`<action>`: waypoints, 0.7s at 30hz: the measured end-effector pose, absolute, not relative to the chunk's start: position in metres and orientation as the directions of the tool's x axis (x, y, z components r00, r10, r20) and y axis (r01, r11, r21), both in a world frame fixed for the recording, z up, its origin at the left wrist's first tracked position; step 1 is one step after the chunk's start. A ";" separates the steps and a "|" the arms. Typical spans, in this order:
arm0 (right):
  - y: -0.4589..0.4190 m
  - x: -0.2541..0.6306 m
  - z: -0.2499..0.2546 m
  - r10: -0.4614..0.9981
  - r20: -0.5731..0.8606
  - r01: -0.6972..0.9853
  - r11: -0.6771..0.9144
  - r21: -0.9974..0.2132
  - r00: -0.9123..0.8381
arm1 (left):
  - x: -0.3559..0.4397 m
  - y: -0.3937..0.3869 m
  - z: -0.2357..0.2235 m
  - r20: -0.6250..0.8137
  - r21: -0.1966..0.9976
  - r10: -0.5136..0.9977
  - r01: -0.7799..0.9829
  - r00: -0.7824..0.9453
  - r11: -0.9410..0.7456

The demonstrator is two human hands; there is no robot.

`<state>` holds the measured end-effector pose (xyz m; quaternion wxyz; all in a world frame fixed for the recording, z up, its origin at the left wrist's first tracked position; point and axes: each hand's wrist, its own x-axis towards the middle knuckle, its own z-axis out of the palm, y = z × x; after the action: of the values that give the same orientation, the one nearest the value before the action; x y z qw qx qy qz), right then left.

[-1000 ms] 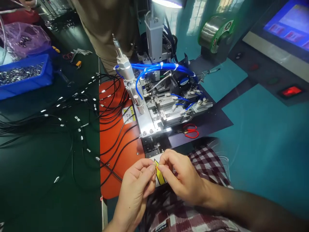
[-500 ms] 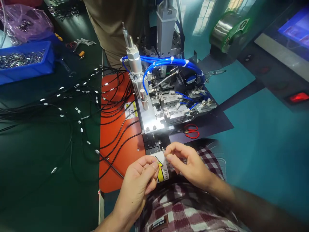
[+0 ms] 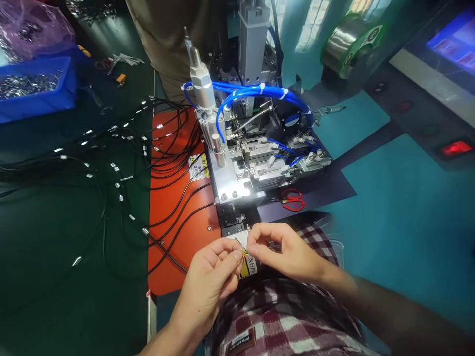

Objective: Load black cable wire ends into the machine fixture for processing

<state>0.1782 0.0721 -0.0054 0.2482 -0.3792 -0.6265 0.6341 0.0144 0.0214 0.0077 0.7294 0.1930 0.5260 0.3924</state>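
My left hand (image 3: pixel 213 274) is closed in a pinch on the end of a cable, where thin coloured wires (image 3: pixel 245 252) fan out between thumb and forefinger. My right hand (image 3: pixel 289 252) meets these wires from the other side, thumb and forefinger pressed together on a wire tip; the tip itself is hidden. A black cable (image 3: pixel 174 262) runs over the orange plate (image 3: pixel 166 282) towards my left hand. Beneath the fingers lies a yellow and white warning label (image 3: pixel 252 267). Just beyond stands a metal machine (image 3: pixel 232 180) with blue air tubes (image 3: pixel 252 91).
Several black cables with shiny metal ends (image 3: pixel 120 198) spread over the dark green table (image 3: pixel 74 306). Red-handled scissors (image 3: pixel 293 201) lie right of the machine. A blue bin (image 3: pixel 37 109) of metal parts, a solder wire spool (image 3: pixel 341 49) and a person's trousers (image 3: pixel 166 54) are farther back.
My right hand has moved left and closed in on the wires, which now show more spread. My left hand keeps its pinch. The whole view has shifted slightly.
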 end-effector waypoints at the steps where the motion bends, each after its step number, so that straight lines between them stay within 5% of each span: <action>1: 0.071 0.179 -0.005 0.801 -0.120 0.176 -0.018 -0.984 -0.587 | 0.014 0.021 0.008 -0.617 0.696 0.775 -0.366 0.134 0.617; 4: 0.072 0.182 -0.001 0.769 0.108 0.285 0.359 -0.889 -0.631 | 0.014 0.021 0.007 -0.630 0.698 0.764 -0.332 0.136 0.634; 6: 0.077 0.184 0.003 0.671 0.237 0.366 0.626 -0.689 -0.703 | 0.014 0.020 0.005 -0.639 0.698 0.755 -0.303 0.146 0.649; 9: 0.086 0.185 0.010 0.459 0.266 0.341 0.856 -0.390 -0.848 | 0.014 0.019 0.002 -0.634 0.706 0.756 -0.278 0.165 0.652; 11: 0.093 0.184 0.017 0.356 0.217 0.275 0.903 -0.330 -0.909 | 0.013 0.019 0.000 -0.618 0.717 0.764 -0.267 0.184 0.644; 15: 0.105 0.181 0.025 0.445 0.057 0.354 0.777 -0.521 -0.894 | 0.011 0.018 -0.003 -0.598 0.737 0.777 -0.245 0.197 0.630; 18: 0.107 0.182 0.021 0.530 -0.122 0.394 0.439 -0.807 -0.839 | 0.011 0.017 -0.002 -0.608 0.733 0.772 -0.243 0.184 0.635; 21: 0.101 0.185 0.010 0.578 -0.251 0.341 0.050 -0.939 -0.776 | 0.013 0.018 0.001 -0.623 0.719 0.764 -0.260 0.170 0.644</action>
<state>0.1848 0.1007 0.0101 0.0974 -0.3199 -0.7181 0.6103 0.0126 0.0180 0.0007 0.7283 0.2334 0.5401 0.3514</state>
